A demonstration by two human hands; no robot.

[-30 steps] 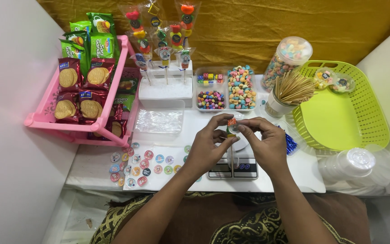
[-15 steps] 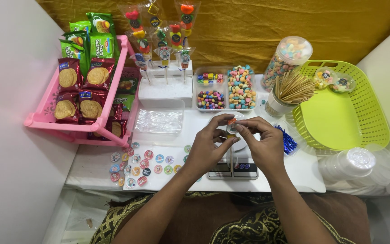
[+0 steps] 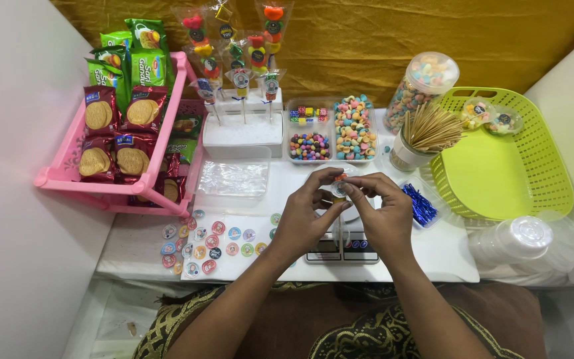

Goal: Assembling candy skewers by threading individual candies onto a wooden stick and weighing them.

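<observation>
A person seated at a white table [image 3: 446, 256] works both hands together above a small digital scale [image 3: 340, 247], the left hand [image 3: 307, 216] and right hand [image 3: 383, 213] meeting fingertip to fingertip and pinching a small round sticker-topped piece [image 3: 339, 189] between them; it is too small to tell just what it is. The piece is held above the table, just in front of a divided clear tray of coloured candies [image 3: 332, 129]. Below the left hand lies a sheet of round stickers [image 3: 210, 242], and beside it a clear plastic box [image 3: 234, 179]. Behind that, wrapped candy skewers [image 3: 237, 50] stand upright in a white foam block [image 3: 244, 133]. A pink rack [image 3: 74, 176] at the left edge holds packets of biscuits [image 3: 117, 126]. To the right stand a cup of wooden skewers [image 3: 426, 133], a clear jar of pastel sweets [image 3: 423, 83], a pile of blue twist ties [image 3: 420, 203], a lime-green basket [image 3: 506, 179] and a stack of clear plastic lids [image 3: 523, 239].
</observation>
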